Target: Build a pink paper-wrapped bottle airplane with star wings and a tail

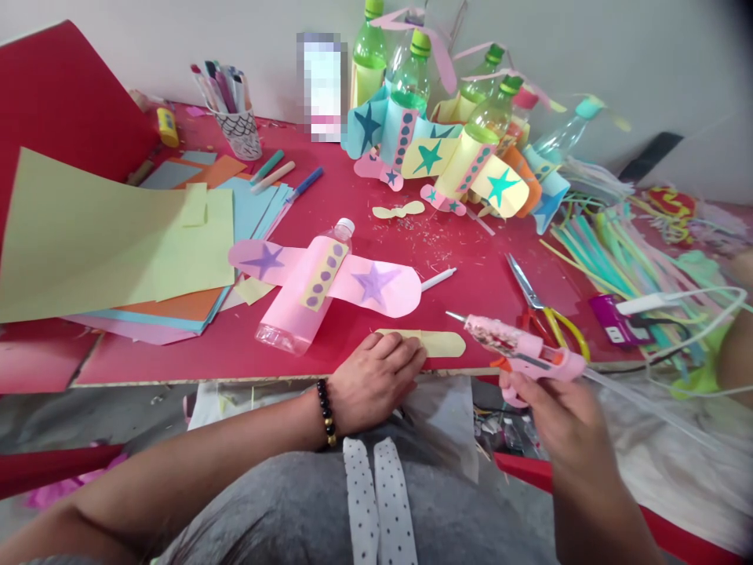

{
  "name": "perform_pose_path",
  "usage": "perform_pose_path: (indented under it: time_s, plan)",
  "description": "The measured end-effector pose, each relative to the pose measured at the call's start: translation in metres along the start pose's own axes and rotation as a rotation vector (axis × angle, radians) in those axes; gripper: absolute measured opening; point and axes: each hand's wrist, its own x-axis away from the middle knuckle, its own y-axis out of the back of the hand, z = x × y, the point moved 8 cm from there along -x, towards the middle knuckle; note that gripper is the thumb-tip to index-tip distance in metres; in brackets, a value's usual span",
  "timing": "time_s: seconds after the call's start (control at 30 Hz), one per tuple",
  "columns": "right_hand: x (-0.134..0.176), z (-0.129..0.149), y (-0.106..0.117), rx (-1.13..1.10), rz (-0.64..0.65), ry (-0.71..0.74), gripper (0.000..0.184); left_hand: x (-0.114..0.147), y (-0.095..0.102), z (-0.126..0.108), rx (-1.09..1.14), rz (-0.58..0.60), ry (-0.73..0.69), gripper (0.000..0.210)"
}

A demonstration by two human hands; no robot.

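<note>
A pink hot glue gun [523,349] is gripped in my right hand [568,416], fingers around its handle by the orange trigger, nozzle pointing left. My left hand [376,377] rests at the table's front edge, its fingers closed over part of a yellow paper strip [444,344] with rounded ends; the thumb is hidden. Just beyond it lies a plastic bottle [294,294] wrapped in pink paper, white cap on, tilted away from me. Pink paper wings [382,290] with purple stars cross the bottle, along with a yellow strip of purple dots.
Paper sheets [118,243] are stacked at left, markers [267,169] and a pen cup [238,133] behind. Finished bottle planes [464,157] stand at the back. Scissors [538,298], a purple box [617,320], a white cable and pastel strips [612,243] lie right.
</note>
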Motion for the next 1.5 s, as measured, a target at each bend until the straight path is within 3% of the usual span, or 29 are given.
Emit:
perform_pose_path:
  time_s: [0.1, 0.27, 0.67, 1.03, 1.5]
  plan:
    - [0.0, -0.004, 0.001, 0.11, 0.072, -0.02, 0.023, 0.0, -0.001, 0.0, 0.0, 0.013, -0.005, 0.041]
    - [-0.004, 0.016, -0.005, 0.271, 0.168, 0.099, 0.024, 0.0, -0.001, 0.0, -0.01, 0.005, -0.016, 0.041]
    - [-0.026, 0.049, -0.021, 0.507, 0.329, 0.212, 0.03, 0.001, -0.002, 0.0, 0.004, -0.009, -0.025, 0.04]
    - [-0.036, 0.058, -0.024, 0.58, 0.33, 0.266, 0.016, 0.002, -0.003, 0.0, 0.004, -0.006, -0.033, 0.041]
    - [-0.041, 0.067, -0.025, 0.618, 0.332, 0.279, 0.018, 0.002, -0.003, 0.0, 0.003, -0.004, -0.033, 0.041]
